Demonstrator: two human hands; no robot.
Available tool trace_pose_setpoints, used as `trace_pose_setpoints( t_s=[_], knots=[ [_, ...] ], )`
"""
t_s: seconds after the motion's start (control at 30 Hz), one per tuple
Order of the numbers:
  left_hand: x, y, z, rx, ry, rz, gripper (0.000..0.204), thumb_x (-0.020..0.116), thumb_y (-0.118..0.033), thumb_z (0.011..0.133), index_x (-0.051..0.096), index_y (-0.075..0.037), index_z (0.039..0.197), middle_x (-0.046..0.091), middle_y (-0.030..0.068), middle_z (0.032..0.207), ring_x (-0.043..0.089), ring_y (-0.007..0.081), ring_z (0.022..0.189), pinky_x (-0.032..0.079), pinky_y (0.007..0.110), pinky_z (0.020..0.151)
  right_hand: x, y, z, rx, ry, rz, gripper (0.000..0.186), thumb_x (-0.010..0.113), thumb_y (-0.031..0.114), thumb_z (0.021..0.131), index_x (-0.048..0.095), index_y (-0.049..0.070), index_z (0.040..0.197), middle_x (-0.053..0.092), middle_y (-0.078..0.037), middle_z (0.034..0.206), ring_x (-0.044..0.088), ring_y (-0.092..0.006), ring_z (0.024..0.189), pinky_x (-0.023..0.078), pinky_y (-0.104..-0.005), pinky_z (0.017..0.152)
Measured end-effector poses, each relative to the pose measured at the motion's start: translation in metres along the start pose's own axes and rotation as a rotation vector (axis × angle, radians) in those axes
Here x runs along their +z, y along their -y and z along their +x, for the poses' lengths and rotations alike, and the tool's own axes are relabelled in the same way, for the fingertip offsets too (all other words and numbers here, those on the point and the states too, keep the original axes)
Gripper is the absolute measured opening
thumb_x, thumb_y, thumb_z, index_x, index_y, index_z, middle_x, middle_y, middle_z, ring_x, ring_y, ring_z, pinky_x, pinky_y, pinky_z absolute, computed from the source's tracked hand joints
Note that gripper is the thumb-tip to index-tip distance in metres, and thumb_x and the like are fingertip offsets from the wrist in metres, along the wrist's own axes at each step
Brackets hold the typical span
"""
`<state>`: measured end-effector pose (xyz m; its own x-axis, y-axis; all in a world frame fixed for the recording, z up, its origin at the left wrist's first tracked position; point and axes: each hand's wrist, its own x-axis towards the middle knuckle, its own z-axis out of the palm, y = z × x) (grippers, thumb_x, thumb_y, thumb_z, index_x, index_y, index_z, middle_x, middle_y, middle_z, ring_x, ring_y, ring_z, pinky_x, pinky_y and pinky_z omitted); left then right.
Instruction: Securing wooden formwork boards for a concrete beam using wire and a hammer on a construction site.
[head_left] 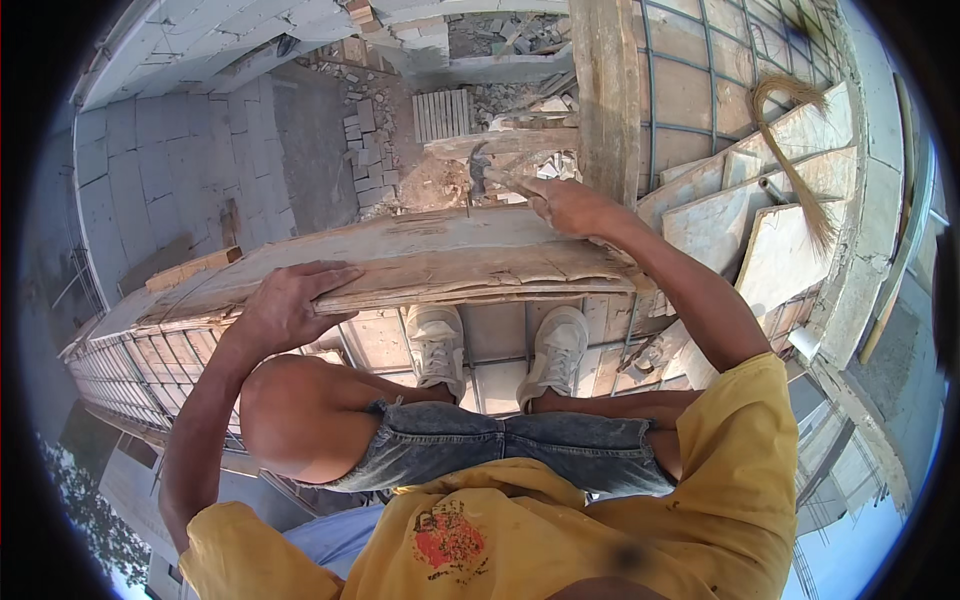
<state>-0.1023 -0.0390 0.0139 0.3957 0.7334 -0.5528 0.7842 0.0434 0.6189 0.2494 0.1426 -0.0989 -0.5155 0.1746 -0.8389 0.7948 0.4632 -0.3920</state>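
A long weathered wooden board (pixel 450 265), its near edge split into layers, lies across in front of my shoes. My left hand (pixel 285 303) grips its near edge toward the left, fingers over the top and thumb beneath. Over the board's far edge, my right hand (pixel 575 208) is closed around the handle of a hammer (pixel 480 166). The hammer's dark metal head points away to the left of that hand. A thin upright piece like a nail (pixel 468 203) shows just below the head at the far edge; I cannot tell whether they touch.
Under my shoes (pixel 437 345) runs a grid of steel bars (pixel 500 375) over panels. A wooden beam (pixel 607 100) stretches away ahead. To the right lie broken boards (pixel 710 215) and a bundle of thin wire (pixel 795 185). Beyond the board is a drop to rubble and a pallet (pixel 440 115).
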Motion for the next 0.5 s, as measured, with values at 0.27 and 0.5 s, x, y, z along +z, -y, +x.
trace_pose_setpoints(
  t_s=[0.27, 0.5],
  knots=[
    [-0.010, -0.013, -0.001, -0.040, 0.026, -0.013, 0.054, 0.075, -0.023, 0.076, 0.060, -0.014, 0.127, 0.064, 0.0140, 0.119, 0.062, 0.0357, 0.102, 0.052, 0.040, 0.088, -0.097, 0.035, -0.034, 0.018, -0.880, 0.640, 0.048, 0.040, 0.030, 0.100, 0.035, 0.017, 0.146, 0.056, -0.025, 0.127, 0.063, -0.0389, 0.099, 0.044, -0.0435, 0.095],
    [-0.007, -0.009, 0.012, -0.036, 0.040, 0.005, 0.059, 0.078, -0.018, 0.070, 0.060, -0.017, 0.127, 0.063, 0.0123, 0.122, 0.061, 0.0332, 0.109, 0.051, 0.041, 0.094, -0.024, -0.004, -0.002, -0.039, -0.291, 0.226, 0.055, 0.040, 0.039, 0.100, 0.033, 0.012, 0.148, 0.047, -0.021, 0.139, 0.044, -0.0367, 0.130, 0.034, -0.0416, 0.109]
  ],
)
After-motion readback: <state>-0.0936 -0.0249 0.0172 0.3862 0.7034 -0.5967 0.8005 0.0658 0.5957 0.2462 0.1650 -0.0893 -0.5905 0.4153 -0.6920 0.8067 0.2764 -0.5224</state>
